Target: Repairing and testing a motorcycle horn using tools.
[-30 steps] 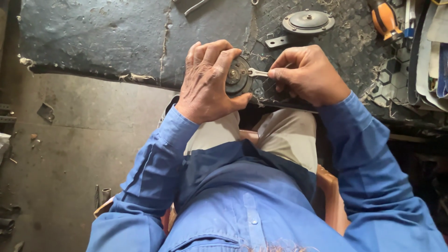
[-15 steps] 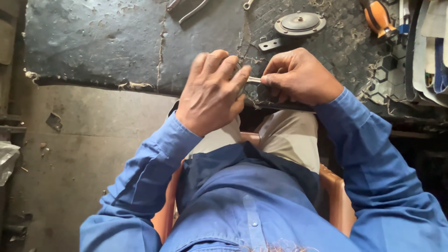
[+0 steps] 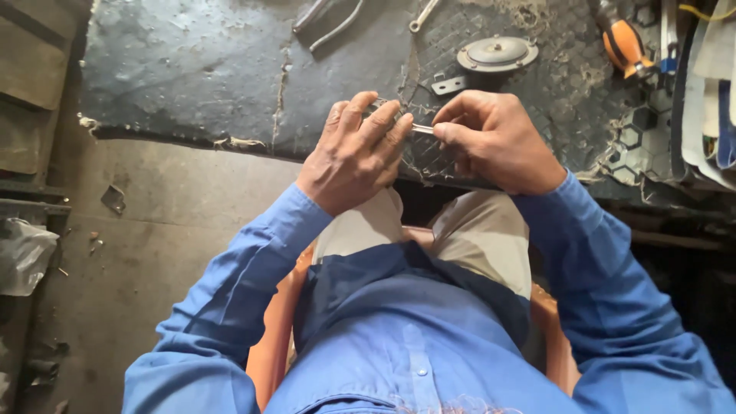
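Head view: in the upper middle of the frame the left hand [image 3: 356,157] curls closed around a small round metal part [image 3: 381,105], almost wholly hidden under its fingers. Just right of it the right hand [image 3: 498,142] pinches a slim metal tool [image 3: 422,129] — its tip meeting the part. Both hang over the dark, cracked bench [image 3: 199,69]. Above them lie a round grey disc [image 3: 497,54] and, further right, an orange-handled screwdriver [image 3: 622,42].

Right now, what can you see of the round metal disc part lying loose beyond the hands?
The round metal disc part is grey, dull and dusty, with a raised centre hub and a stepped outer rim. It lies flat on the worn dark mat. A small angled bracket sticks out at its near left edge. Neither hand touches it.
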